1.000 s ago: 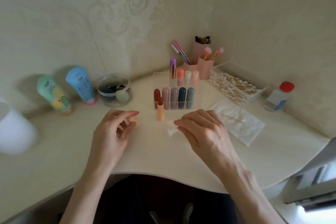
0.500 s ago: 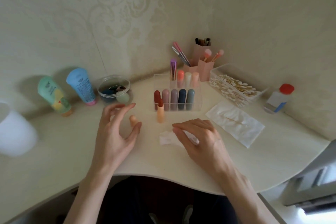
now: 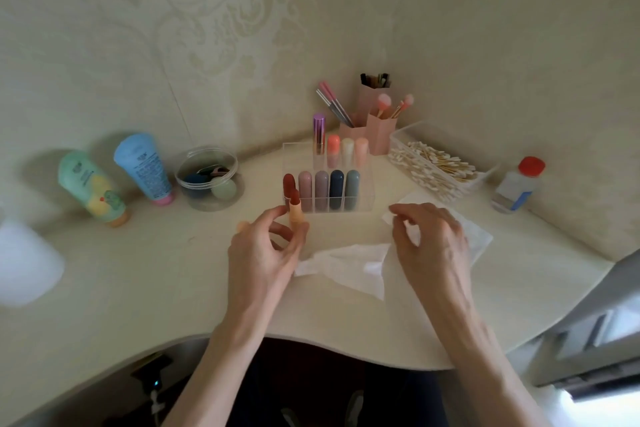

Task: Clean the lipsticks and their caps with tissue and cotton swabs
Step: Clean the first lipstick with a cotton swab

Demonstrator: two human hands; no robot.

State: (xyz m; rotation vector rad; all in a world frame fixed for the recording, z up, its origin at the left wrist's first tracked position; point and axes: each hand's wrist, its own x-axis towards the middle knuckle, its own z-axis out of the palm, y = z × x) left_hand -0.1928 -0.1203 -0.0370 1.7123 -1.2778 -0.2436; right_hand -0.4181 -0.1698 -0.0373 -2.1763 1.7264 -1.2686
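An open lipstick point(image 3: 296, 212), a peach tube with a red tip, stands in front of the clear organiser point(image 3: 364, 205). My left hand point(image 3: 265, 253) curls round it, thumb and index finger at its sides. Its peach cap point(image 3: 242, 226) peeks out behind that hand's fingers. My right hand point(image 3: 433, 246) pinches the edge of a white tissue point(image 3: 346, 265) that is spread across the desk between both hands. A second tissue point(image 3: 479, 239) lies flat under and behind my right hand. Several capped lipsticks point(image 3: 322, 189) stand in the organiser.
A clear box of cotton swabs point(image 3: 433, 166) sits at the back right, with a red-capped bottle point(image 3: 516, 187) beside it. Pink brush holders point(image 3: 379, 132) fill the corner. Two tubes point(image 3: 145, 166), a round jar point(image 3: 209, 180) and a white cup point(image 3: 27, 260) stand on the left.
My left hand let go of the cap and moved right to the standing lipstick. My right hand drew the crumpled tissue open and lifted its edge.
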